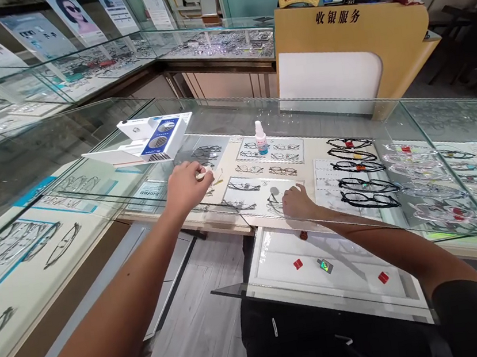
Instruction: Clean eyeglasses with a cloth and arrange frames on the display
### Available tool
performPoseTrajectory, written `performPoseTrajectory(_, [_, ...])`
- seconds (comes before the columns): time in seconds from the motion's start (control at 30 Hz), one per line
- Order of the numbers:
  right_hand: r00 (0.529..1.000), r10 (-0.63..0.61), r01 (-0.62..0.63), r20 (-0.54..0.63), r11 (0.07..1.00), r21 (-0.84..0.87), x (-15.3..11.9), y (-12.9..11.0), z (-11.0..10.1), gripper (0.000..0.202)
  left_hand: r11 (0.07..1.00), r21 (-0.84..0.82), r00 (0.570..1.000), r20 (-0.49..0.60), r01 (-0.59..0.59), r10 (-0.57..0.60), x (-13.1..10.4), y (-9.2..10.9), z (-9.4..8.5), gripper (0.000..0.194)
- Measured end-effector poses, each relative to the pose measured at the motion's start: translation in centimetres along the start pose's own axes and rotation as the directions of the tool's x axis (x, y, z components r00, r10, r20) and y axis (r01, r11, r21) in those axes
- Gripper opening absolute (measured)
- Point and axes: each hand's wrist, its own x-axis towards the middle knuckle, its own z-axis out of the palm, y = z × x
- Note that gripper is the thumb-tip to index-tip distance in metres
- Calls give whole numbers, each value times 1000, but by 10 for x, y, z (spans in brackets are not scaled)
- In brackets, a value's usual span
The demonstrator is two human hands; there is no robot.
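Note:
My left hand [189,185] is over the glass counter top [230,107], fingers curled around a small pale object that is mostly hidden. To its right, my right hand [299,201] is low at the counter's front part, with bent fingers drawn together; whatever may be in them does not show. Beside its fingertips, eyeglasses [274,202] are visible on a white sheet. A small spray bottle [261,141] with bluish liquid stands upright beyond both hands. Behind my left hand, a blue and white box [163,138] lies with a flap spread out.
Dark-framed glasses [365,182] and clear-framed glasses [438,177] lie in rows to the right. Below the counter edge, a pulled-out drawer [269,256] holds a few red tags [383,277]. A yellow cashier desk [403,31] stands behind.

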Motion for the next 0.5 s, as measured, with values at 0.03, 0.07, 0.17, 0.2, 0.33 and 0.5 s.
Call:
performPoseTrajectory(0.03, [1000, -2, 1, 16, 1000, 21, -11, -5, -3, 14, 1000, 2, 1000, -2, 1, -1, 0, 0, 0, 24])
performPoseTrajectory(0.07, [999, -5, 3, 39, 999, 45, -24, -10, -6, 14, 1000, 4, 1000, -1, 4, -4, 0, 0, 0, 24])
performPoseTrajectory(0.17, [992, -34, 17, 119, 991, 135, -69, -28, -18, 14, 1000, 11, 1000, 6, 14, -14, 1, -1, 1, 24])
performPoseTrajectory(0.2, [988, -53, 28, 142, 984, 173, -85, -34, -25, 13, 1000, 12, 1000, 6, 14, -14, 1, -1, 1, 24])
performPoseTrajectory(0.33, [946, -192, 55, 263, 891, 451, -147, -56, -65, 7, 1000, 12, 1000, -5, -3, 3, 1, -4, 3, 25])
performPoseTrajectory(0.5, [928, -301, 117, 221, 797, 592, -188, -72, -141, 10, 999, 29, 1000, -5, 13, -13, -1, -2, 2, 24])
